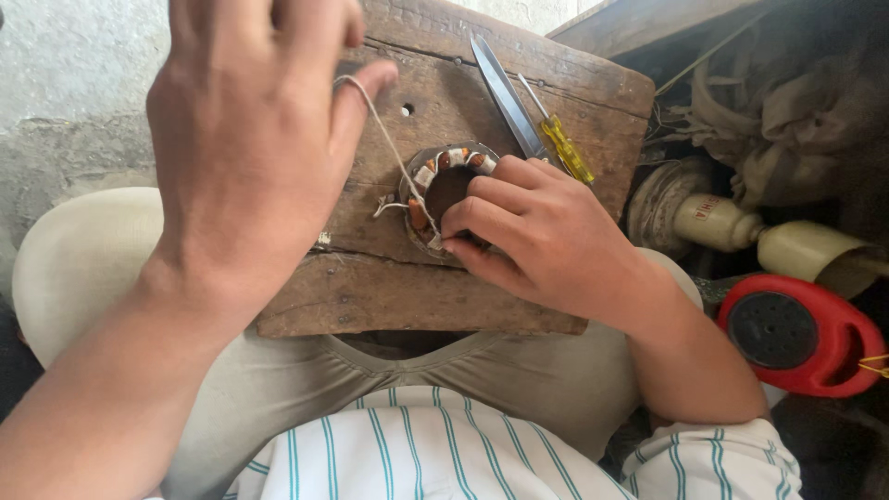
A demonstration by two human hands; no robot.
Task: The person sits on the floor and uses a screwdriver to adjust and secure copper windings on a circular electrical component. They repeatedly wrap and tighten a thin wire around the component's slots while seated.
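A small round motor stator (451,190), ringed with copper coils and pale insulation, was seen lying flat near the middle of a worn wooden board (417,296) resting across the person's lap. The right hand (537,231) was set directly on it, its grip closed narrowly over the ring's near right rim, fingertips (456,225) pressed to the windings. The left hand (245,139) was raised well above the board's left side, apart from the stator, with a pale cord (389,139) looped round the little finger and the grip curled about that loop. From the finger the cord was stretched taut, running down and to the right to the stator's near left edge, where short loose ends were seen. So the cord's long axis lay on a diagonal from the lifted left hand to the ring, and the stator lay down and rightward of that hand, the right hand being by far the nearer.

Toward the board's far right corner a metal blade (505,93) and a yellow-handled screwdriver (565,148) lay side by side, beyond the right hand. Off the board to the right, a red round device (801,338) was lying among clutter.
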